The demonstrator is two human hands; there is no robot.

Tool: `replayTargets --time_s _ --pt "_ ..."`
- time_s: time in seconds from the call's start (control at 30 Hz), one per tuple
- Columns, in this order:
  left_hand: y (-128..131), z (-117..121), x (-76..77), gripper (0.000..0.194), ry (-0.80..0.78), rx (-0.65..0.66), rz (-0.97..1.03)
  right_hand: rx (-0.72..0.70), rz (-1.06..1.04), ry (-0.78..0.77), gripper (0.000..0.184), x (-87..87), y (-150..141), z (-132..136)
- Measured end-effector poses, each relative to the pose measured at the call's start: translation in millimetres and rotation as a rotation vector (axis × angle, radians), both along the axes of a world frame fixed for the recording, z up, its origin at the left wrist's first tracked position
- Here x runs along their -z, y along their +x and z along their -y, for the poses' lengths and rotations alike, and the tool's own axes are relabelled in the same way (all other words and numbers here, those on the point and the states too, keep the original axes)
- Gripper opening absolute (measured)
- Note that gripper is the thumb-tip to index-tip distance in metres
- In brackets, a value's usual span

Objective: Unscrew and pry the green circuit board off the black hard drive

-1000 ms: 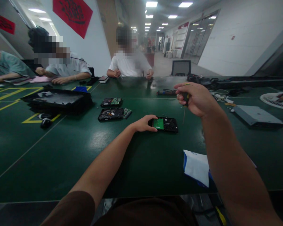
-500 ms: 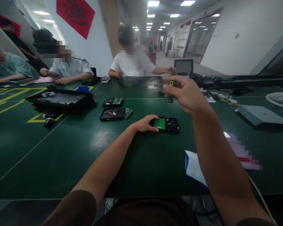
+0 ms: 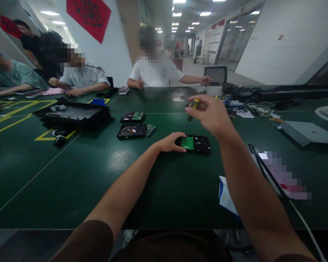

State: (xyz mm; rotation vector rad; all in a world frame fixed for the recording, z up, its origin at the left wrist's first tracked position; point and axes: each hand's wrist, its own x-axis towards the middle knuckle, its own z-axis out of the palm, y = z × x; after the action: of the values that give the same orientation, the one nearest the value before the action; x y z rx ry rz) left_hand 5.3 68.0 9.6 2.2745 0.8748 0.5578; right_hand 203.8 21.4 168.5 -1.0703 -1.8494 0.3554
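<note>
A black hard drive (image 3: 202, 144) with a green circuit board lies flat on the dark green table (image 3: 164, 182). My left hand (image 3: 172, 142) grips its left end between thumb and fingers. Above the drive's far edge, my right hand (image 3: 207, 111) pinches a screwdriver (image 3: 196, 104) with a yellow and dark handle. The thin shaft slants downward, its tip near the drive's far side; I cannot tell whether it touches. Several tiny screws (image 3: 194, 133) lie just behind the drive.
Two more hard drives (image 3: 131, 131) and a loose circuit board (image 3: 150, 130) lie left of centre. A black tray (image 3: 71, 114) stands farther left. On the right are a grey metal box (image 3: 308, 133), cables (image 3: 259, 108) and a white-blue packet (image 3: 226, 196). Co-workers sit across the table.
My right hand has moved slightly down and left, and the screwdriver has tilted so its shaft now shows. My left hand keeps its hold on the drive. The view has shifted slightly.
</note>
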Motion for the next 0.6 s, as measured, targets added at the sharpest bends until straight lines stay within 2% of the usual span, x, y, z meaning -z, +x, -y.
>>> replayTargets --time_s 0.23,0.3,0.4,0.6 --pt "-2 -1 2.7 0.088 -0.022 -0.020 -0.032 0.036 0.077 0.105 0.035 -31.9 -5 1" --pt "-2 -2 2.8 0.089 -0.021 -0.019 -0.039 0.050 0.067 0.149 0.034 -35.3 -8 0" --pt "-2 -2 1.5 0.088 -0.015 -0.010 -0.041 0.105 0.051 0.163 0.035 -28.5 -8 -3" --pt "0 -1 -0.1 0.088 -0.008 -0.008 -0.014 0.159 0.121 0.070 0.031 -4.6 6 -4"
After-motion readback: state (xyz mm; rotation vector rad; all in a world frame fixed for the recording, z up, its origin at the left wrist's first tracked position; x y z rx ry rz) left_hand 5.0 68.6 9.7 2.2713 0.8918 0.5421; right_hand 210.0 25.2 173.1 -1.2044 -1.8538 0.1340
